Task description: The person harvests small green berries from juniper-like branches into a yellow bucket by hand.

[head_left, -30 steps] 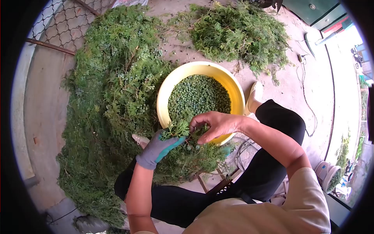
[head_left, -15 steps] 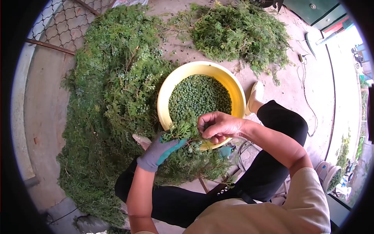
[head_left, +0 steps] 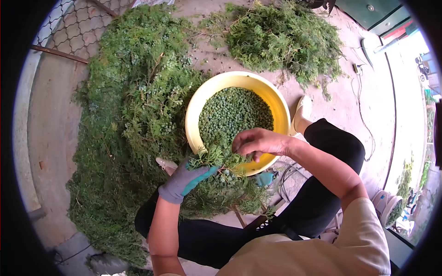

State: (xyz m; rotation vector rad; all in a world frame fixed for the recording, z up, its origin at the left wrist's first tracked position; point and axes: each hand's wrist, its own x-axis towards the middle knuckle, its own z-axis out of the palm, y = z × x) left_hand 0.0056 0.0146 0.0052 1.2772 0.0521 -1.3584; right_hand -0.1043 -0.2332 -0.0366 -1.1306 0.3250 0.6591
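My left hand [head_left: 185,181], in a grey and teal glove, is closed around a leafy evergreen sprig [head_left: 211,157] at the near left rim of a yellow tub [head_left: 282,112]. Small green cones [head_left: 235,109] fill much of the tub's inside. Over the tub's near side is my bare right hand [head_left: 261,141], just right of the sprig, its fingers curled together. Whatever lies between those fingertips is too small to make out. More cut greenery [head_left: 225,195] with green cones lies across my lap, below the gloved hand.
A large heap of evergreen branches [head_left: 133,115] spreads along the left of the tub. Another pile of branches [head_left: 283,41] lies beyond it on the concrete floor. A cable [head_left: 361,106] runs along the floor at right, and a green cabinet [head_left: 368,14] stands at the far right.
My right hand has lifted slightly up and away from the sprig, with its fingers tilted. The gloved hand has shifted a little left, still holding the sprig.
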